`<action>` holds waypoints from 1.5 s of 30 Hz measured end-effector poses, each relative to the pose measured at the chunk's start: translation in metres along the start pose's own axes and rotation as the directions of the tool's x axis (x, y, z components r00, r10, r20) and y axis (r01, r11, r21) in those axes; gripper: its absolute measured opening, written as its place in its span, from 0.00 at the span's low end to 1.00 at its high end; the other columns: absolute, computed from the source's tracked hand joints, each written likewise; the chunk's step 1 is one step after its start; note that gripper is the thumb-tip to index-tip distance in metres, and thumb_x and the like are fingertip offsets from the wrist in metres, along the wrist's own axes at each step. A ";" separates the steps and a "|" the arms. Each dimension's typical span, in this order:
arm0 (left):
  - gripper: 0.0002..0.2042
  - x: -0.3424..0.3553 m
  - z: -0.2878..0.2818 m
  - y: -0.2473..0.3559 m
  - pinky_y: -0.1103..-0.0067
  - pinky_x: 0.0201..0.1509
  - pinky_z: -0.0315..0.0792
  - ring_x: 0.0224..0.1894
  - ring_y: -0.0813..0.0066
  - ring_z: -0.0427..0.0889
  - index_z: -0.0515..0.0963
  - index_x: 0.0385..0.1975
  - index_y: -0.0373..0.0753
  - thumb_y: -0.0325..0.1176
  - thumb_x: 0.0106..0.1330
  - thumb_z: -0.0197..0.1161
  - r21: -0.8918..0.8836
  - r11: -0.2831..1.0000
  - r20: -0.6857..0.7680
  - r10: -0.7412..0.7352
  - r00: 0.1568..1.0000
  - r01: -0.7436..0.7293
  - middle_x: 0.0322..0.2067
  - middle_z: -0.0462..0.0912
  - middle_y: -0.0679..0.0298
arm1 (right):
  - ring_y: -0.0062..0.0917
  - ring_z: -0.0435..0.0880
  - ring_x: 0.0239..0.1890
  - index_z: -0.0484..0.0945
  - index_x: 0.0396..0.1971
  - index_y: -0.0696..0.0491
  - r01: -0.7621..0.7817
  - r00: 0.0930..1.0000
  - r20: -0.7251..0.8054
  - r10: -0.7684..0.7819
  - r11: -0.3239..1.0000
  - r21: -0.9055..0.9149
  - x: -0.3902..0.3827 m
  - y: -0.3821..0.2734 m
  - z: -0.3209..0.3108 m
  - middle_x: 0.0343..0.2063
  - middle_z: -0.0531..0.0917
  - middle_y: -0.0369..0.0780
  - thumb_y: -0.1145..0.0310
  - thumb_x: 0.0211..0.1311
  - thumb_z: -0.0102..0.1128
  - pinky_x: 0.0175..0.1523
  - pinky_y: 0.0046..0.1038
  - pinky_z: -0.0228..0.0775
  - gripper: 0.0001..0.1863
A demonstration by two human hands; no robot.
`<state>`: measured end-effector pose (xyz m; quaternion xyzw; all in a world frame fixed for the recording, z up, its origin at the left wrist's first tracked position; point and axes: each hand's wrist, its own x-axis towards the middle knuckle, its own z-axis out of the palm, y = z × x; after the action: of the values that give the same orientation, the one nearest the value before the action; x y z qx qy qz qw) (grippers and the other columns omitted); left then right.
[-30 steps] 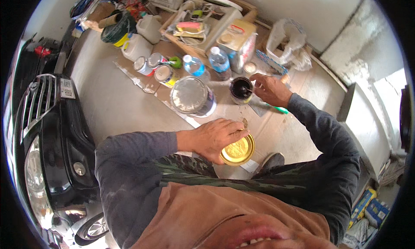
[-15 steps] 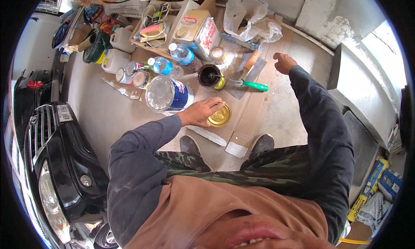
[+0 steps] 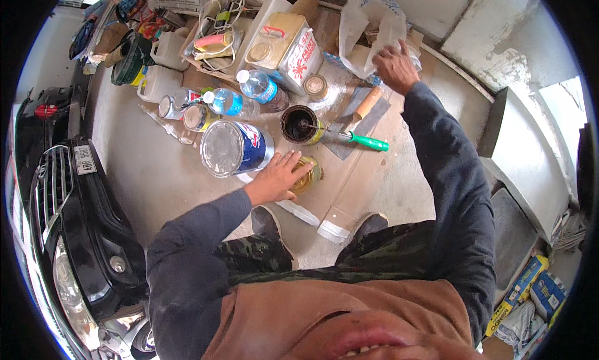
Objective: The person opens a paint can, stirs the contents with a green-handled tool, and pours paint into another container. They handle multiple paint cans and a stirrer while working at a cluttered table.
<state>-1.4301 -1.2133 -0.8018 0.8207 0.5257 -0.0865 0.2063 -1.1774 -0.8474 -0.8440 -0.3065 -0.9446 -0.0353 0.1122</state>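
My left hand (image 3: 279, 174) lies over the left side and top of a gold tin can (image 3: 307, 177), its fingers spread and partly covering the lid. Out at the far right, my right hand (image 3: 397, 68) is at the edge of a white plastic bag (image 3: 355, 51), its fingers apart and nothing seen in them. Just beyond the gold can is an open can (image 3: 317, 134) with dark contents. A green-handled tool (image 3: 369, 141) lies across its rim, its metal shaft reaching inside. A large blue and white paint can (image 3: 232, 149) stands left of my left hand.
Behind stand water bottles (image 3: 228, 104), small cans (image 3: 197, 118), a square thinner tin (image 3: 298, 61) and white jugs (image 3: 157, 85). A wooden-handled flat blade (image 3: 368, 104) lies on cardboard (image 3: 355, 188). A black car (image 3: 100, 235) borders the left; a pale ledge (image 3: 527, 154) borders the right.
My right hand has moved farther out and left to the plastic bag, its fingers opening. My left hand stays at the gold can, fingers now spread over its lid. The view has shifted slightly.
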 end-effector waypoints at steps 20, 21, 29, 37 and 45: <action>0.50 0.008 0.012 0.029 0.51 0.77 0.55 0.76 0.33 0.54 0.55 0.77 0.42 0.36 0.54 0.78 0.040 0.978 0.070 -0.206 0.976 0.204 0.74 0.51 0.34 | 0.41 0.84 0.43 0.82 0.47 0.49 0.096 0.867 -0.490 0.087 0.937 0.336 -0.038 -0.001 0.017 0.42 0.84 0.42 0.74 0.59 0.63 0.49 0.39 0.77 0.15; 0.50 0.008 0.011 0.029 0.51 0.77 0.55 0.76 0.33 0.54 0.55 0.77 0.42 0.36 0.53 0.78 0.043 0.979 0.060 -0.204 0.977 0.202 0.74 0.51 0.34 | 0.39 0.84 0.47 0.81 0.51 0.48 0.194 0.928 -0.367 -0.062 0.922 0.336 -0.048 -0.010 0.027 0.45 0.84 0.42 0.73 0.57 0.63 0.53 0.40 0.76 0.19; 0.51 0.009 0.013 0.030 0.52 0.76 0.57 0.75 0.34 0.56 0.56 0.77 0.42 0.36 0.52 0.79 0.051 0.976 0.065 -0.213 0.975 0.210 0.73 0.54 0.33 | 0.37 0.73 0.62 0.81 0.52 0.46 0.241 0.964 0.077 -0.254 0.960 0.142 -0.081 -0.040 0.077 0.51 0.79 0.42 0.67 0.59 0.63 0.75 0.55 0.52 0.19; 0.50 0.005 0.016 0.029 0.51 0.78 0.54 0.76 0.35 0.56 0.57 0.76 0.43 0.34 0.51 0.78 -0.018 0.975 0.028 -0.219 0.975 0.219 0.72 0.54 0.33 | 0.38 0.71 0.66 0.81 0.51 0.50 0.196 0.972 0.078 -0.221 0.950 0.244 -0.085 -0.034 0.074 0.54 0.78 0.43 0.69 0.58 0.62 0.76 0.51 0.52 0.19; 0.50 0.008 0.015 0.029 0.51 0.77 0.54 0.75 0.34 0.56 0.58 0.76 0.44 0.34 0.50 0.79 -0.021 0.972 0.017 -0.234 0.972 0.234 0.72 0.55 0.34 | 0.39 0.69 0.69 0.79 0.55 0.50 0.018 0.997 -0.072 0.018 0.882 0.470 -0.036 -0.032 0.007 0.61 0.75 0.44 0.74 0.53 0.58 0.73 0.56 0.55 0.25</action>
<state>-1.3991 -1.2237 -0.8104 0.7499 0.6183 -0.1103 0.2078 -1.1685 -0.8929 -0.8588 -0.2684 -0.9201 0.1837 0.2181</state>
